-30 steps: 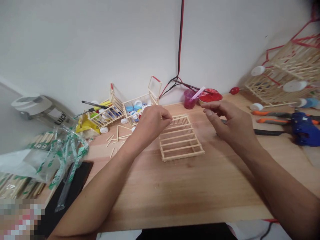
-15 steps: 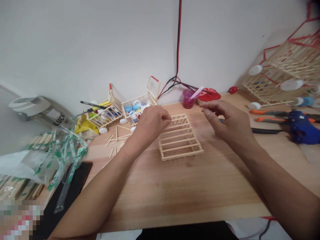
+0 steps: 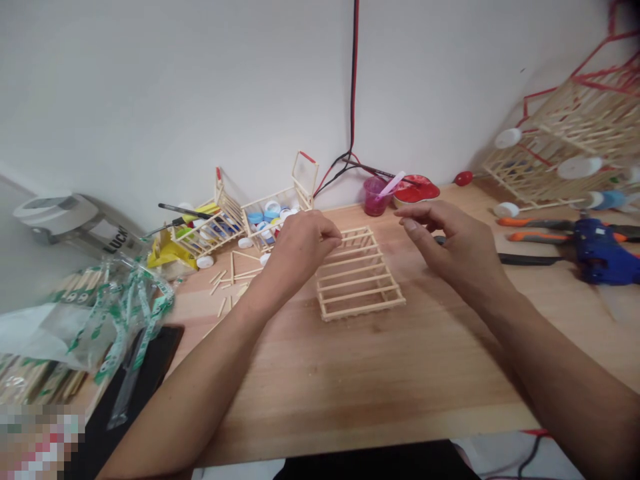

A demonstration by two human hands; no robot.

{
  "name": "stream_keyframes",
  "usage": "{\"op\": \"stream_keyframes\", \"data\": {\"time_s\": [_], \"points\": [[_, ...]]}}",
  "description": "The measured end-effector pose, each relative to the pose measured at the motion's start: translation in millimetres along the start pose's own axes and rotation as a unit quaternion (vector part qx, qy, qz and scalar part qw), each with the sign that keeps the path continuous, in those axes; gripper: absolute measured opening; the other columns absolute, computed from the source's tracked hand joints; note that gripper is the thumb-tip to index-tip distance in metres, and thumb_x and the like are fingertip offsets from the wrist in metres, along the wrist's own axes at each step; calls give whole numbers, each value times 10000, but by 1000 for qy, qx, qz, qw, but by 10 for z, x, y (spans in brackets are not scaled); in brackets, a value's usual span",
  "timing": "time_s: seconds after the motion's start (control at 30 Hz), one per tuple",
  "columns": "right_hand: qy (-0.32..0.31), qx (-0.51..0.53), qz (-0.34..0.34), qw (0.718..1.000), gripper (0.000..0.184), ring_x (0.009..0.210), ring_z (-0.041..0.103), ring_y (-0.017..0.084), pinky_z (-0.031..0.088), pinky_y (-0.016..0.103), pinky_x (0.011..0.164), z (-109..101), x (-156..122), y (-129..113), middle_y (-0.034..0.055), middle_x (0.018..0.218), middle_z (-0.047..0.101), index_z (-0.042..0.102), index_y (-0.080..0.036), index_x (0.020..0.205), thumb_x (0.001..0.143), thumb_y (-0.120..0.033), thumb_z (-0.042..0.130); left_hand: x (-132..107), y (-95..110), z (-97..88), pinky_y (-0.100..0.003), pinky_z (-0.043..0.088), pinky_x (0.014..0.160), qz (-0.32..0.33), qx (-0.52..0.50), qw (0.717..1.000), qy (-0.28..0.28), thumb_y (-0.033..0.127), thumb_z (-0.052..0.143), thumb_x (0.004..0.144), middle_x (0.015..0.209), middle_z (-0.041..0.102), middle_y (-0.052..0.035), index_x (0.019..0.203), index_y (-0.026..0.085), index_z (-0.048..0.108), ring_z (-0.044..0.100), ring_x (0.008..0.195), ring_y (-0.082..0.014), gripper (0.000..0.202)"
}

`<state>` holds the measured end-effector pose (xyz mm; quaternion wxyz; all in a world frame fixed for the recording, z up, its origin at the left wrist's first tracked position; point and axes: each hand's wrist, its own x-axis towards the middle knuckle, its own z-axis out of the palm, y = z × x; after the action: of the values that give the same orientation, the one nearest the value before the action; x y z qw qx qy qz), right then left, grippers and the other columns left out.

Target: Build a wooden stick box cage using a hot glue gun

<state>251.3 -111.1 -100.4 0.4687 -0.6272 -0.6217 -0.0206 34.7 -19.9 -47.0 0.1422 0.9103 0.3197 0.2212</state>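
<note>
Pale craft sticks make up a flat, ladder-like lattice (image 3: pixel 359 273) lying on the table (image 3: pixel 350 387), its rungs all in place and nothing yet rising from it (a larger cage (image 3: pixel 565 140) with red struts and white caps stands at the far right). The left hand (image 3: pixel 300 250) has its fingers (image 3: pixel 331 231) pinched together at the lattice's far end, though whether they grip anything is hard to tell. The right hand (image 3: pixel 453 243) hovers beside it, fingers loosely parted and empty. Loose sticks (image 3: pixel 225 287) lie further left.

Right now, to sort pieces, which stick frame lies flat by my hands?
The stick frame between your left hand and right hand, flat on the table. The small frames by the wall tilt up; the large cage stands far right.
</note>
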Motion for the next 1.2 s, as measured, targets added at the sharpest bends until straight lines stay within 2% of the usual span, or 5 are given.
{"op": "stream_keyframes", "data": {"time_s": [0.37, 0.6, 0.97, 1.1, 1.2], "points": [[-4, -1, 2, 1000, 172, 827, 663, 205, 524, 366, 740, -3, -6, -37, 35, 1058, 747, 678, -282, 1056, 924, -270, 568, -7, -31, 35, -284, 450, 746, 4, -23, 1000, 14, 85, 685, 816, 815, 749, -44, 758, 159, 753, 639, 784, -155, 117], [1, 4, -5, 1000, 178, 841, 671, 209, 510, 360, 720, 8, -7, -2, 57, 1076, 746, 692, -251, 1057, 915, -240, 585, -17, -42, 71, -292, 447, 741, 10, 15, 999, 37, 105, 726, 799, 792, 739, -32, 739, 169, 753, 642, 781, -163, 92], [1, 0, -12, 1000, 176, 857, 673, 217, 519, 369, 721, 9, -10, -7, 61, 1076, 744, 686, -254, 1065, 923, -255, 582, -14, -11, 73, -320, 438, 760, 8, 62, 998, 16, 103, 696, 817, 816, 743, -47, 743, 167, 762, 643, 821, -187, 118], [-15, -4, -43, 999, 212, 856, 664, 211, 520, 357, 704, 2, -6, 12, 64, 1071, 734, 679, -273, 1114, 941, -276, 556, -15, 2, 11, -306, 429, 743, 11, 42, 999, 10, 122, 664, 845, 816, 749, -46, 766, 167, 769, 640, 796, -174, 140], [-24, -6, -64, 998, 257, 893, 653, 211, 518, 350, 712, -10, -11, 27, 73, 1111, 721, 679, -286, 1168, 965, -295, 521, -14, -14, -103, -281, 431, 714, -7, -10, 999, 42, 156, 634, 871, 831, 757, -43, 820, 159, 776, 647, 767, -156, 151]]}}
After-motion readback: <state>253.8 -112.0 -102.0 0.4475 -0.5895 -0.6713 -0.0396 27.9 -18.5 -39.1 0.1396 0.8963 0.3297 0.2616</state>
